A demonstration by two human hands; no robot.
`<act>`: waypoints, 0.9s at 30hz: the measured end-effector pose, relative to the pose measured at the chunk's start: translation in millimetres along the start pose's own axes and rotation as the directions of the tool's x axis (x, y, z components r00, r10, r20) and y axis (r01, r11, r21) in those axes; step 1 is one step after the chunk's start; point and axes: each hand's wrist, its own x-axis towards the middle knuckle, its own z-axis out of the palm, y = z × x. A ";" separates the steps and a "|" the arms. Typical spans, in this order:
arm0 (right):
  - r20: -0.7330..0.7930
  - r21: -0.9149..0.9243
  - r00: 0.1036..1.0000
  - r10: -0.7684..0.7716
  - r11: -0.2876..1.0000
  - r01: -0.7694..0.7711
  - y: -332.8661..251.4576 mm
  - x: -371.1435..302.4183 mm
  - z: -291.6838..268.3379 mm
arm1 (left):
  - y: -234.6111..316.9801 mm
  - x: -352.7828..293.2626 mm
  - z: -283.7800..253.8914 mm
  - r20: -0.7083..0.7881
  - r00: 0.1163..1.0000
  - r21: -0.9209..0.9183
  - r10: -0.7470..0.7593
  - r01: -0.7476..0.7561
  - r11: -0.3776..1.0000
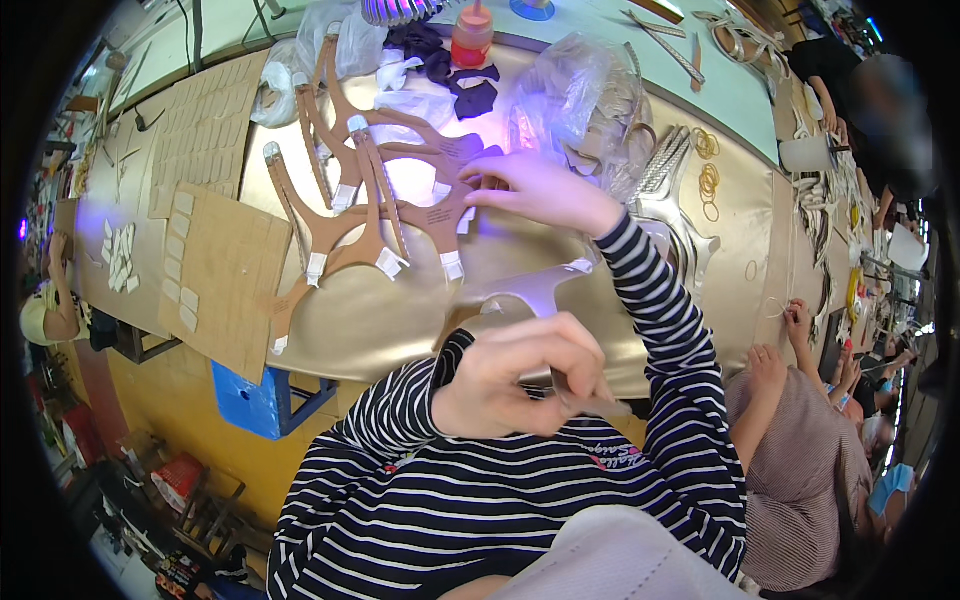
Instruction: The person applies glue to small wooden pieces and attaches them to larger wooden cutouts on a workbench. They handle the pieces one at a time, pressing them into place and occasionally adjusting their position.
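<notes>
Several brown leather shoe straps [370, 190], forked and with white tabs at their ends, lie across the gold sheet on the table. My right hand [540, 190] reaches over to their right side, its thumb and fingertips closing on the edge of a brown strap [445, 215]. Close to my body, my left hand [525, 375] is raised with fingers curled in a pinch. A thin, blurred strip sticks out of it; its kind cannot be made out. Between the hands lies a shiny greyish forked shoe strap [535, 288] with a white tab.
Cardboard sheets [230, 280] with pale pieces lie left. Clear plastic bags [565, 90], a red-filled bottle [472, 38] and black cloth [470, 92] stand along the back. Silver straps [680, 225] and rubber bands [709, 185] lie right. A blue stool [250, 400] is below; a co-worker sits right.
</notes>
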 end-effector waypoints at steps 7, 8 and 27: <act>-0.038 -0.420 0.996 -0.076 0.906 0.054 17.6 -53.0 -13.8 | 18.7 -13.6 -8.4 -0.015 1.000 -0.524 0.016 -0.022 0.852; -0.104 -0.421 0.981 -0.165 0.901 0.107 22.6 -59.3 -10.3 | 24.4 -15.8 -7.2 0.042 0.999 -0.475 0.020 0.002 0.880; -0.633 0.579 0.281 0.721 0.682 -0.447 27.0 -216.5 24.5 | -83.5 24.2 32.3 -0.133 0.655 -0.451 -0.744 0.628 0.634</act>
